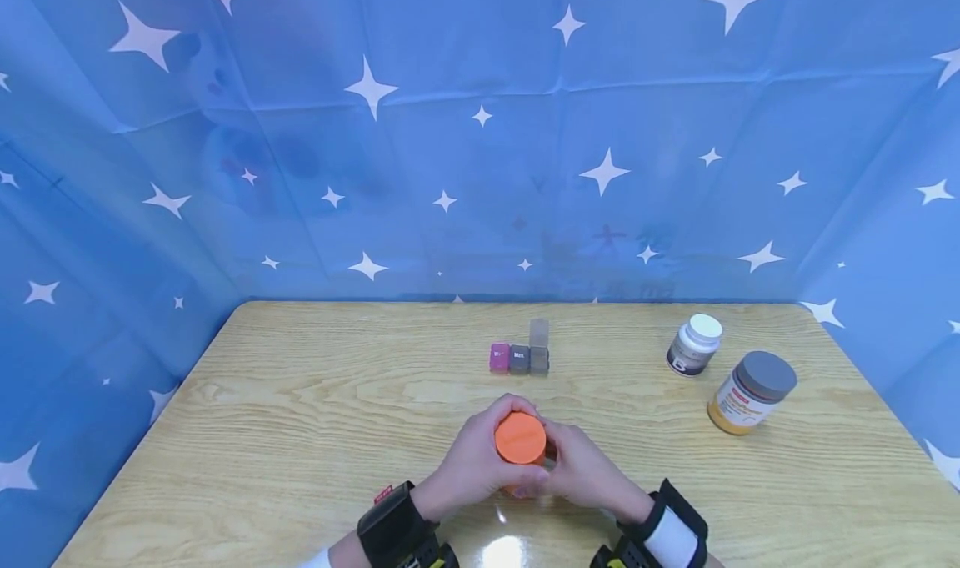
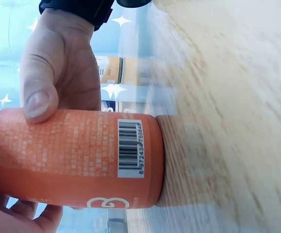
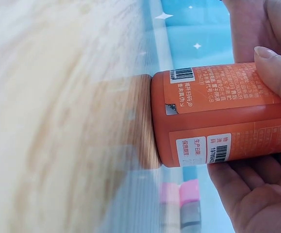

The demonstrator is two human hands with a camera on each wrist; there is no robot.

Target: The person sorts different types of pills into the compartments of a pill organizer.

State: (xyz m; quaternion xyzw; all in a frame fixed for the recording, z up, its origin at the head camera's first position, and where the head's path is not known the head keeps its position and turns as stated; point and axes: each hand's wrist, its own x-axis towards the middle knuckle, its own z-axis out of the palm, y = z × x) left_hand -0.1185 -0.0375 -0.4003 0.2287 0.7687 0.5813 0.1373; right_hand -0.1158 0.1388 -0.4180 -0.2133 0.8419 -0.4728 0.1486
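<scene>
An orange supplement bottle (image 2: 77,155) with a printed label and barcode stands upright on the wooden table. Its round orange cap (image 1: 521,438) faces up in the head view. My left hand (image 1: 474,461) curls round the cap area from the left, thumb across the front. From the right, my right hand (image 1: 583,469) grips the bottle's body below the cap. The right thumb (image 2: 41,104) lies against the label in the left wrist view. Parts of the bottle are hidden behind the fingers.
Beyond the hands is a small pill box (image 1: 519,359) with pink and grey compartments, one lid raised. To the right stand a white-capped bottle (image 1: 693,347) and a larger grey-capped jar (image 1: 752,393). A blue star-patterned cloth (image 1: 480,159) hangs behind the table (image 1: 322,384).
</scene>
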